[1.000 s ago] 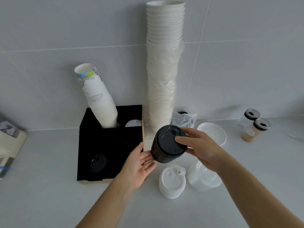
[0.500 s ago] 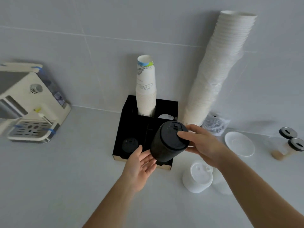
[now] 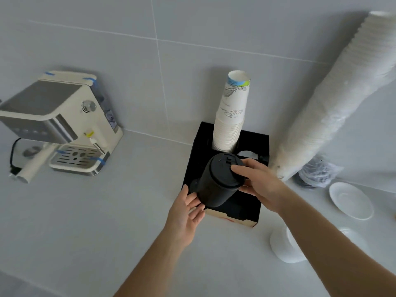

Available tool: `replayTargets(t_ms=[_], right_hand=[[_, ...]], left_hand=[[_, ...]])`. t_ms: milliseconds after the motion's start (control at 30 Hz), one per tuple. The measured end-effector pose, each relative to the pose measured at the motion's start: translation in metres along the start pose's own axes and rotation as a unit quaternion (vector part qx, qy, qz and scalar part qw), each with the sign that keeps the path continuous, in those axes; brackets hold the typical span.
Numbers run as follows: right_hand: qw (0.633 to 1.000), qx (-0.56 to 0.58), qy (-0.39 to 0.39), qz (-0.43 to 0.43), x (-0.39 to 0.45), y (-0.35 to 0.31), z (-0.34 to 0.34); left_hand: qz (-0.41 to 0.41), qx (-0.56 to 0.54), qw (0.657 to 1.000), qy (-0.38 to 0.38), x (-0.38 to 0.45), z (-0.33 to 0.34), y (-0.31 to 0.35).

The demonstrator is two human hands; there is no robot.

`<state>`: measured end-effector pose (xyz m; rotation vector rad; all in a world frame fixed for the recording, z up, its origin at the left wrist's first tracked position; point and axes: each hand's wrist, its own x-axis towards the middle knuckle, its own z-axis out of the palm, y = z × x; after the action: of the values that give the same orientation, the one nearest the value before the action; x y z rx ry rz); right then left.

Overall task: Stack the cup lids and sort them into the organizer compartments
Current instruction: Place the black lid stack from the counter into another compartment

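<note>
1. Since half a second ago your view has swung left: the coffee machine now shows whole at 9 o'clock, and the organizer sits nearer the centre.
2. The stack of black lids has travelled with your hands and now hangs tilted over the organizer's front compartments, its top leaning toward 1 o'clock.
3. Your right hand keeps its grip clamped on the stack's top rim, thumb lying across the uppermost lid.
4. Your left hand is open, fingers spread, cupping the stack's lower end from 7 o'clock.
5. A stack of printed paper cups stands in the organizer's back left compartment at 12 o'clock; its print is too small to read.
6. At 4 o'clock white lids rest on the worktop, partly behind your right forearm.
7. A tall sleeve of white cups leans at 2 o'clock; a white saucer lies at 3 o'clock.
8. No brand lettering is legible anywhere.
</note>
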<state>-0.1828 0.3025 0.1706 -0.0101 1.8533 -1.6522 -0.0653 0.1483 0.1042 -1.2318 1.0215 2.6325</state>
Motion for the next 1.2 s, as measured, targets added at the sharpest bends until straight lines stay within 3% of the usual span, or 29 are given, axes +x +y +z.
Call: replayTargets(t_ms=[500,1200], right_hand=[[0.998,-0.009,0.018,0.053,0.053,0.010,0.039],[0.994,-0.059,0.010,0.087,0.097,0.021,0.043]], left_hand=[[-0.024,-0.022,0.999,-0.003,0.042,-0.005,0.028],[-0.012,0.092,0.995,0.024,0.081,0.014,0.027]])
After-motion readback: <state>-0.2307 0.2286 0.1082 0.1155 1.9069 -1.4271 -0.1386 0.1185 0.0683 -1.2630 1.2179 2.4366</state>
